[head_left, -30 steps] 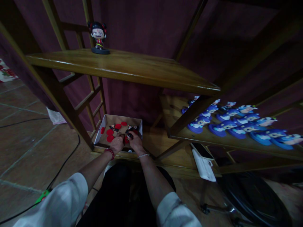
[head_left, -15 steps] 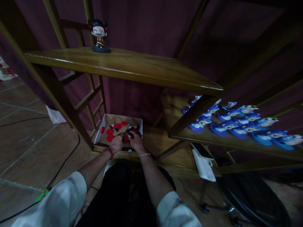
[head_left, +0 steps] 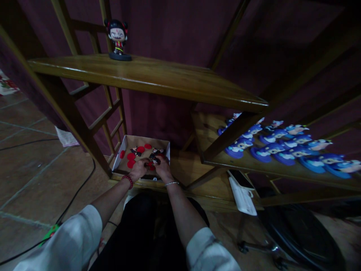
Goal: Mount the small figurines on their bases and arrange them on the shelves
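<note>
Both my hands are low over a shallow cardboard box [head_left: 118,165] on the bottom shelf. My right hand [head_left: 163,169] closes its fingers on a small dark-haired figurine [head_left: 156,160]. My left hand [head_left: 138,169] is pinched at the figurine's left side, though its exact hold is partly hidden. A red piece shows between the hands. Several red discs [head_left: 131,156] lie in the box's left and back parts. A loose dark figurine [head_left: 138,153] lies among them, and more dark figurine parts [head_left: 157,150] are behind my right hand.
A figurine on a dark base [head_left: 120,39] stands on the upper wooden shelf [head_left: 158,77]. To the right, a lower shelf carries several blue figurines [head_left: 265,150]. A phone [head_left: 241,179] and a white object [head_left: 242,199] lie below it, near a black stool [head_left: 301,237].
The hands stay close together in the box; the figurine between them has turned slightly and shifted a little right. The camera view has barely moved.
</note>
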{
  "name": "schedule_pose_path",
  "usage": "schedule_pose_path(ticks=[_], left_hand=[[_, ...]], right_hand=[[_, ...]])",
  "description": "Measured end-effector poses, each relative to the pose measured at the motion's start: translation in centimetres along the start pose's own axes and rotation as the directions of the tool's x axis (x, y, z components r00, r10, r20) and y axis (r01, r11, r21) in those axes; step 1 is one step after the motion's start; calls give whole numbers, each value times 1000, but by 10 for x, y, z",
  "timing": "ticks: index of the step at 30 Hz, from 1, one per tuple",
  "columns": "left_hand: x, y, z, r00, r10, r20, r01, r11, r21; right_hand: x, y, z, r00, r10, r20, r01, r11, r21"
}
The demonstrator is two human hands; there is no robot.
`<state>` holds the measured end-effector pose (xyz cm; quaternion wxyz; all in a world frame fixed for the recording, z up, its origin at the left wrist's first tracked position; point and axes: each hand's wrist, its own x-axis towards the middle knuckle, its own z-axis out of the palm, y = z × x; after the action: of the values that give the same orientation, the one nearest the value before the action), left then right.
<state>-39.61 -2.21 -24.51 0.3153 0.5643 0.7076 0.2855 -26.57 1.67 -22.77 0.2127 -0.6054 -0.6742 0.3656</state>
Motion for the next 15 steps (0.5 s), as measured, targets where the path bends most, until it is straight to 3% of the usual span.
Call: schedule_pose_path(ticks=[6,15], left_hand=[[1,-1,3,999,14,52,-5,983,-182],[-7,8,-2,997,-33,68,51,957,-284]], right_hand=[[-1,-1,0,1000,-9,9,8,1000,24],[-1,1,0,1000,-23,9,23,999,-34]])
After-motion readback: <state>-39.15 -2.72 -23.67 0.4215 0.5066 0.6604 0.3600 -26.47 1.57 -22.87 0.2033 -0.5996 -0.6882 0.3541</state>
